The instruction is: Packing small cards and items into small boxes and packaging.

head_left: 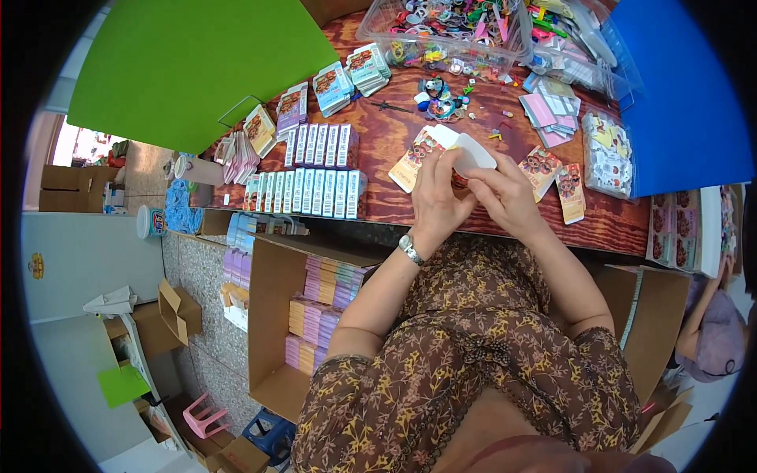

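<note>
Both my hands are over the near edge of the reddish wood-grain table. Between them is a small card carton (478, 153) with its white inner face and a rounded flap showing. My left hand (438, 195), with a watch on its wrist, pinches the carton's left side. The fingers of my right hand (505, 193) are closed on its right side. What lies under my fingertips is hidden. Just left of my left hand lies a flat orange printed carton (412, 164). Two more orange printed cartons, one (541, 171) wider and one (571, 191) narrower, lie right of my right hand.
Rows of filled small boxes (315, 191) stand at left, with stacks of flat cartons (332, 85) behind. A clear bin (449, 49) of colourful trinkets stands at the back. Pastel cards (550, 110) and a clear bag (608, 154) lie at right. An open cardboard box (268, 315) stands beside me.
</note>
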The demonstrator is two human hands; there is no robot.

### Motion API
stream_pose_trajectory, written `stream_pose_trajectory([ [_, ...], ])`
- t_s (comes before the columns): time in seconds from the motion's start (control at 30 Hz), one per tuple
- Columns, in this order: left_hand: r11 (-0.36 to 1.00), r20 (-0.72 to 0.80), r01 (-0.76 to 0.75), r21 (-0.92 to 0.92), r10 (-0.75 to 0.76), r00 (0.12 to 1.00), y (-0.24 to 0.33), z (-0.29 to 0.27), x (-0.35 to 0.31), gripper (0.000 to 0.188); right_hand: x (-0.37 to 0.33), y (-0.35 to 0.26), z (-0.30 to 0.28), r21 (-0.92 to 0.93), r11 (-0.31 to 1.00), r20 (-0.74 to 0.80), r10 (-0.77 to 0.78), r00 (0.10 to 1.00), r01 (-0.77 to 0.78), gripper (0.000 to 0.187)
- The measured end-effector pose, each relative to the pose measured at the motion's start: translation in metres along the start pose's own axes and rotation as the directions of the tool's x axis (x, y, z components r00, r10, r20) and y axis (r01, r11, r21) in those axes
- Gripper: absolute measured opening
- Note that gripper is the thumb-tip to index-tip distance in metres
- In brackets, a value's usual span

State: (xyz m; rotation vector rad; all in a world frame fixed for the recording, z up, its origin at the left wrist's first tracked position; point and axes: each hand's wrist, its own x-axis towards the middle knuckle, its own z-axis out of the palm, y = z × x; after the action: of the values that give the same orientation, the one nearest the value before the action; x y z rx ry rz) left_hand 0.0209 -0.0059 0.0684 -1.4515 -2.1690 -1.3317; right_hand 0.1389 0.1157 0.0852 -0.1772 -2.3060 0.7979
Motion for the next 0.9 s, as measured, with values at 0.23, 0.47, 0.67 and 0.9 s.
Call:
stream_pose_trajectory([
  [0.23, 0.999, -0.018, -0.048, -0.019, 0.048, 0.999, 0.008, 0.003, -0.004, 0.065, 0.013, -0.012, -0.013, 0.685, 0.593, 0.037, 0.552, 0.833, -0.423, 0.029],
  [0.47, 0.991, -0.050, -0.128, 0.047, 0.130, 0.990, 0.011, 0.002, -0.004, 0.087, 0.007, -0.010, -0.008, 0.680, 0.519, 0.232, 0.519, 0.823, -0.518, 0.023],
  [0.67, 0.988, -0.042, -0.125, 0.092, 0.130, 0.991, 0.009, 0.001, -0.008, 0.097, 0.017, -0.029, -0.014, 0.380, 0.826, 0.035, 0.437, 0.899, -0.416, 0.019],
  [0.9, 0.960, -0.007, -0.183, 0.211, 0.189, 0.982, 0.008, 0.003, -0.013, 0.100, 0.015, -0.024, -0.017, 0.221, 0.897, 0.053, 0.381, 0.923, -0.383, 0.017],
])
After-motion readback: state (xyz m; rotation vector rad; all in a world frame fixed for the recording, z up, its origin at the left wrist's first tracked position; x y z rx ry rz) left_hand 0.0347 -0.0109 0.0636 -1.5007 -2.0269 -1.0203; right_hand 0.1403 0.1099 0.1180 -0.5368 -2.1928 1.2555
